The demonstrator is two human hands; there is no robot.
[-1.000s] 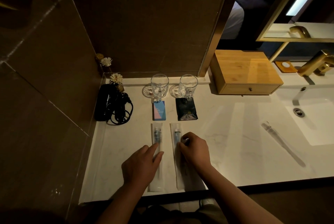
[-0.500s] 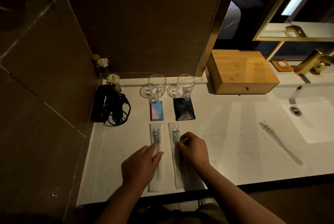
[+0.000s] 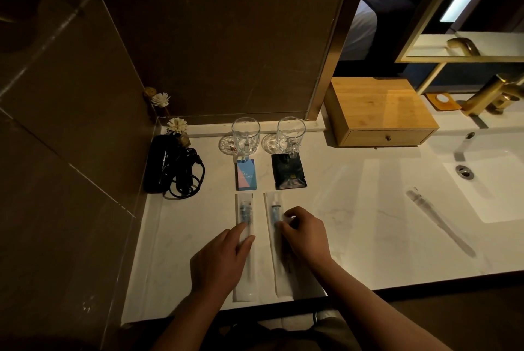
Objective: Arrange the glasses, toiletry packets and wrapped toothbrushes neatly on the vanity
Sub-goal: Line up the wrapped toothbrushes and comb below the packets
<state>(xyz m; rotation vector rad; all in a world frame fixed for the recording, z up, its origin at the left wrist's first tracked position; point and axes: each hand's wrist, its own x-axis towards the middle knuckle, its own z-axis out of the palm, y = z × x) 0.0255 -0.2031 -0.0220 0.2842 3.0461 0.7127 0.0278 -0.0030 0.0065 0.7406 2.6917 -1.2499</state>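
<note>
White marble vanity [image 3: 354, 223] — two wrapped toothbrushes lie parallel near its front edge. The left hand [image 3: 219, 261] rests flat, fingers together, on the left toothbrush [image 3: 246, 214]; the right hand [image 3: 304, 236] has fingers curled, pinching the right toothbrush [image 3: 274, 210]. Behind them lie a blue packet [image 3: 245, 174] and a black packet [image 3: 288, 172] — then two glasses [image 3: 245, 135] on coasters.

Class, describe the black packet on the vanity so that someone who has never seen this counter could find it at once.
Start at the wooden drawer box by the mirror and look left to the two glasses on the white counter. The black packet lies flat just in front of the right-hand glass. Its neighbour to the left is a blue and pink packet; this one is plain dark and glossy.
</note>
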